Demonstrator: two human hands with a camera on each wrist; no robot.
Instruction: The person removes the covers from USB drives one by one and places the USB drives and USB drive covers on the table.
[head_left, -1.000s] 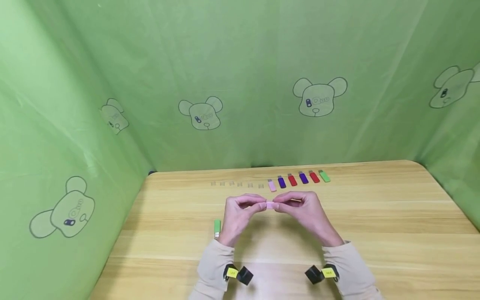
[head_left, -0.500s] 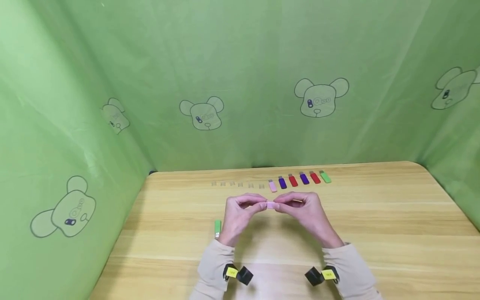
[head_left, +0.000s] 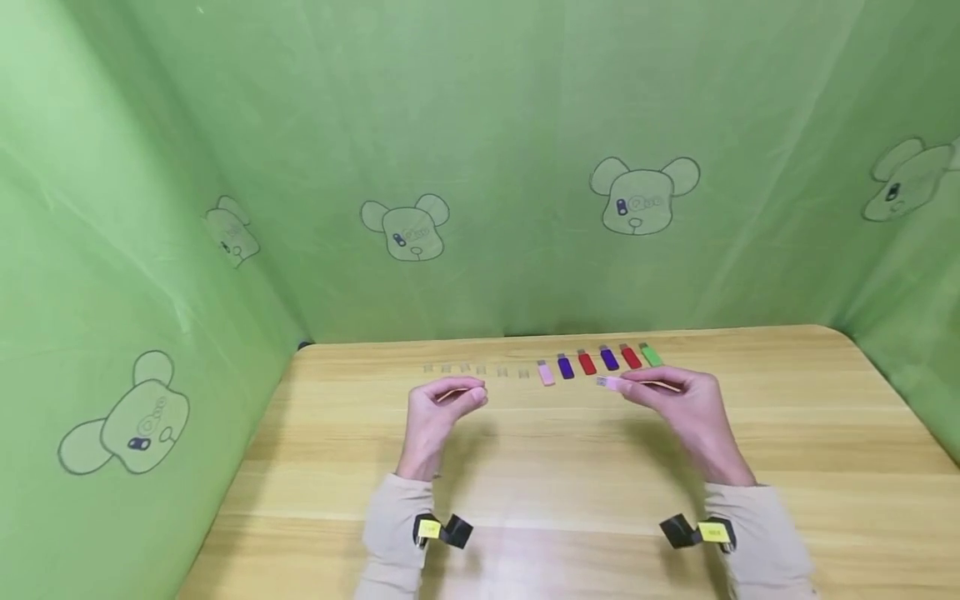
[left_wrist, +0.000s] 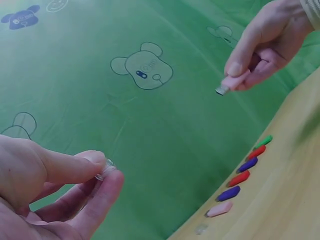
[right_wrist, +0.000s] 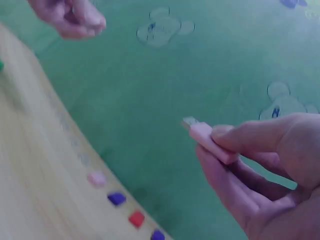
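Between its thumb and fingertips, my right hand (head_left: 690,408) holds a pink USB stick (right_wrist: 210,141) with its metal plug bare and facing left. A small clear cap (left_wrist: 106,170) is pinched by my left hand (head_left: 435,417), apart from the stick. Both hands are raised over the table. Behind the right hand lies a row of USB sticks: a pink one (head_left: 546,373), then purple (head_left: 565,367) and red (head_left: 587,362) ones, ending in a green one (head_left: 651,354). Several clear caps (head_left: 523,374) continue that row to the left.
The wooden table (head_left: 555,483) meets a green cloth wall (head_left: 510,275) along its far edge, and more cloth closes off both sides. In the right wrist view, a bit of a green object (right_wrist: 1,65) shows at the left edge.
My hands have drawn apart, the clear cap coming off the pink USB stick. The right hand moved right with the stick, the left hand moved left, hiding the green USB stick near its wrist.
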